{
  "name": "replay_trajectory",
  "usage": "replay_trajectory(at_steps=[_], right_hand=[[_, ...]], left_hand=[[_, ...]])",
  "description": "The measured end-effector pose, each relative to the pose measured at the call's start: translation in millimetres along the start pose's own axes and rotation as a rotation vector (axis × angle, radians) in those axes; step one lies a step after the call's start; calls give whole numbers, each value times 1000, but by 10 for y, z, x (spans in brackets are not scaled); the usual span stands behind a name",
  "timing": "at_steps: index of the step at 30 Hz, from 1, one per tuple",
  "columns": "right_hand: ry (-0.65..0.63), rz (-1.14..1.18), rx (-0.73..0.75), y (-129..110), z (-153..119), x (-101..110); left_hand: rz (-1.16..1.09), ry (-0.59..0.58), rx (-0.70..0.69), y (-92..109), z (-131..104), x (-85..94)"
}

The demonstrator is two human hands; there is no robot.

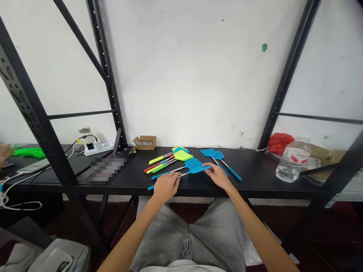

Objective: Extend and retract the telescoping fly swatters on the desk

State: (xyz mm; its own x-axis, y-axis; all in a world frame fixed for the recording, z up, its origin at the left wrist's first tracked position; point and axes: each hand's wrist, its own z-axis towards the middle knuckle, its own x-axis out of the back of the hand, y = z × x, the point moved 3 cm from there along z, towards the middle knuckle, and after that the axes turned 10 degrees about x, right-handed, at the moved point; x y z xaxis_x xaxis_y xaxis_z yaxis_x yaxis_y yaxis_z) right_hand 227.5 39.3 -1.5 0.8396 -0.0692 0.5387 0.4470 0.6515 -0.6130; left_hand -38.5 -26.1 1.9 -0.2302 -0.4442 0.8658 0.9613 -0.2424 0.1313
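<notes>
A blue fly swatter (198, 169) is held tilted over the front of the black shelf. My left hand (166, 186) grips it by the thin metal shaft, and the blue handle end sticks out to the left of that hand. At the other end, my right hand (217, 175) pinches the edge of the flat head. Just behind lies another blue fly swatter (193, 163), partly covered by the held one. A fanned pile of several swatters with yellow, red and green handles rests further back, a yellow-green head (183, 155) on top. To the right lie two more blue swatters (208, 152), heads overlapping.
The black shelf (255, 170) stands against a white wall between metal uprights. An open small cardboard box (145, 142) sits at the back. Further right are a large water bottle (293, 160) and a red bag (280, 143). Leftward are a power strip (99, 148), cables and another person's hand (5, 152).
</notes>
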Motion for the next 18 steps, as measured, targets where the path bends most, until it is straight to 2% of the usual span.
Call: replay_trajectory(at_steps=[4,18], right_hand=[[-26,-30,-9,2,-6,-17],[12,-77,25,-66,-5,-20]], left_hand=[[50,46,0,24,-19,-35],[74,69,11,36,-36,-41]])
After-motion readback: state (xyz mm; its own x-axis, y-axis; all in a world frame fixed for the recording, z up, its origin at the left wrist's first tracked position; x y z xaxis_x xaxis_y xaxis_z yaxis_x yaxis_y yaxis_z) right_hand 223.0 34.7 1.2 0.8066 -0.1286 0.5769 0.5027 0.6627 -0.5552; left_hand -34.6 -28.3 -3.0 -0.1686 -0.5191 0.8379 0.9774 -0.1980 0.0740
